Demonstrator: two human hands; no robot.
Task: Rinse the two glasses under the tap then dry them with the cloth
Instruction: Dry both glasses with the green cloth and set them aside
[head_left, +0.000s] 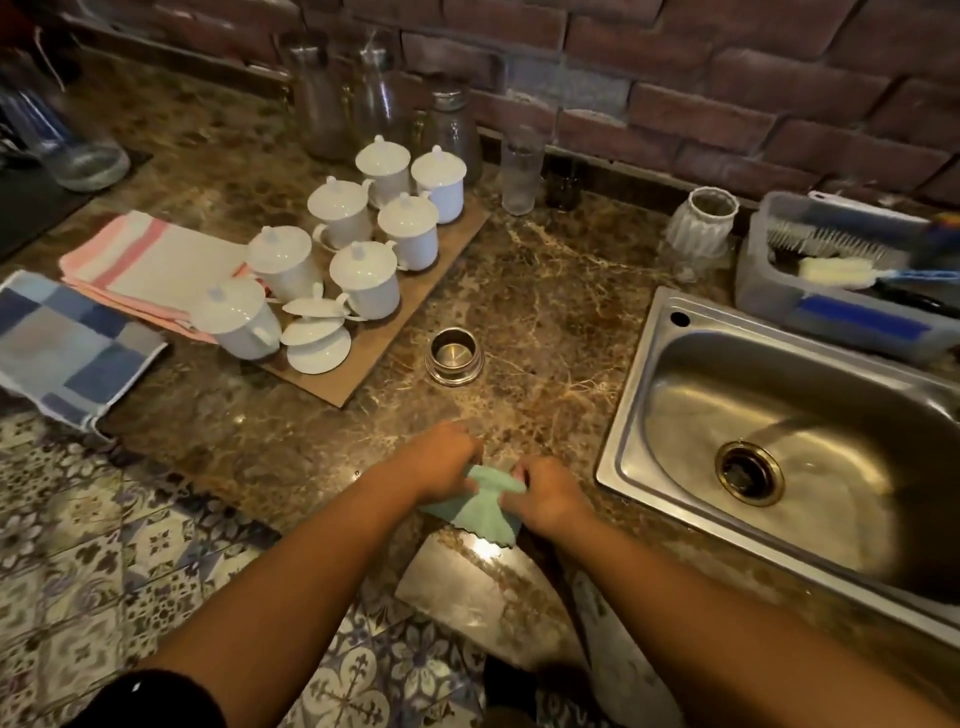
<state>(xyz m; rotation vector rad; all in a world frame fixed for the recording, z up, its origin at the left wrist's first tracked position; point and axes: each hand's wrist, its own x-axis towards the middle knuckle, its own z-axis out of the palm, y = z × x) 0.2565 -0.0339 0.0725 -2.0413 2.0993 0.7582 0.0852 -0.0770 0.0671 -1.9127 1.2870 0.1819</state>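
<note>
Both hands are close together over the front edge of the marble counter (545, 312). My left hand (447, 460) and my right hand (548, 496) grip a light green cloth (485, 506) bunched between them. Whether a glass is wrapped inside the cloth cannot be told. A tall clear glass (519, 174) stands at the back by the brick wall, with a small dark glass (563, 187) just right of it. The steel sink (675, 322) lies to the right, and no tap is in view.
A wooden board (379, 364) carries several white lidded cups (363, 275). A small steel cup (453, 356) sits mid-counter. Folded towels (140, 265) lie left, glass bottles (374, 93) at the back. A white ribbed jar (701, 223) and a brush tub (841, 291) stand behind the sink.
</note>
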